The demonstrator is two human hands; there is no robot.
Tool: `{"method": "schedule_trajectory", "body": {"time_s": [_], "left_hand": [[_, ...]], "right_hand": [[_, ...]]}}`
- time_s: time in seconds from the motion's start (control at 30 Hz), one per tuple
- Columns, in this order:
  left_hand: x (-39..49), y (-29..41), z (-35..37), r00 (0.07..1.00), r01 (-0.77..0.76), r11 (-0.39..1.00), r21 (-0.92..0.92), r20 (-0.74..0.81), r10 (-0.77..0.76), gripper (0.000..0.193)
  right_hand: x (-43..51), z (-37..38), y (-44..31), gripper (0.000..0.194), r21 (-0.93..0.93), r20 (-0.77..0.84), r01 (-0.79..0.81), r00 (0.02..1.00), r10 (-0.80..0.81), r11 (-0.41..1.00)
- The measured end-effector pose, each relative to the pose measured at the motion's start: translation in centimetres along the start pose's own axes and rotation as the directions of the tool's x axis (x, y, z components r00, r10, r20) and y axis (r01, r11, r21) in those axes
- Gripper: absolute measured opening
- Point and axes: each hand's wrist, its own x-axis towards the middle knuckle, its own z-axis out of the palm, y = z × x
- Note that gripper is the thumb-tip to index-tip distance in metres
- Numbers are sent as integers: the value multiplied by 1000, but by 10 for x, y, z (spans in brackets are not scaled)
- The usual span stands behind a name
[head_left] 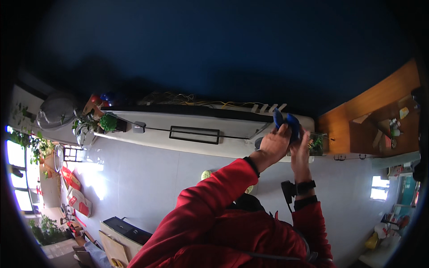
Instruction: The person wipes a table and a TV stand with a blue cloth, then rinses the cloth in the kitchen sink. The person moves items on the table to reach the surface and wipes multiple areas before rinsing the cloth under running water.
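A blue cloth (292, 125) is bunched between my two hands, above the right end of a long white cabinet (161, 140). My left hand (275, 142) grips it from the left, its fingers bent over the lower part. On the cloth's right side my right hand (300, 145) holds it, with some fingers pointing upward. Two folds of the cloth stick up past the fingertips. Behind the hands, the black top edge of what looks like a flat television (187, 111) runs along the cabinet. A dark rounded object (258, 143) is partly hidden by my left hand.
A black rectangular frame (194, 135) and a small dark box (138, 127) sit on the cabinet. Potted plants (108, 123) stand at its left end, a glass tank with plants (317, 144) at its right. Cables (187, 99) run behind. A wooden cabinet (338, 130) stands right.
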Motion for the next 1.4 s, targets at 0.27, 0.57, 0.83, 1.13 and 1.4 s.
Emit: {"method": "schedule_trajectory", "body": {"time_s": [0.27, 0.57, 0.83, 1.13, 1.4], "left_hand": [[-35, 11, -5, 746, 664, -232, -711, 653, 133, 56], [-87, -25, -49, 716, 638, -550, -539, 678, 165, 66], [-156, -80, -44, 956, 285, 754, -592, 120, -268, 58], [-181, -40, -41, 990, -118, 919, -375, 23, 137, 72], [-161, -37, -29, 990, -135, 927, -349, -93, 109, 67]], "right_hand": [[-77, -60, -39, 68, 94, 45, 4, 999, -8, 996], [-82, 5, -48, 37, -278, 43, -127, 989, 144, 952], [-101, 21, 20, 34, -164, 148, -202, 963, 226, 966], [-116, 51, 73, 51, 335, 458, -671, 729, 508, 661], [-118, 54, 75, 63, 394, 377, -605, 793, 479, 692]]}}
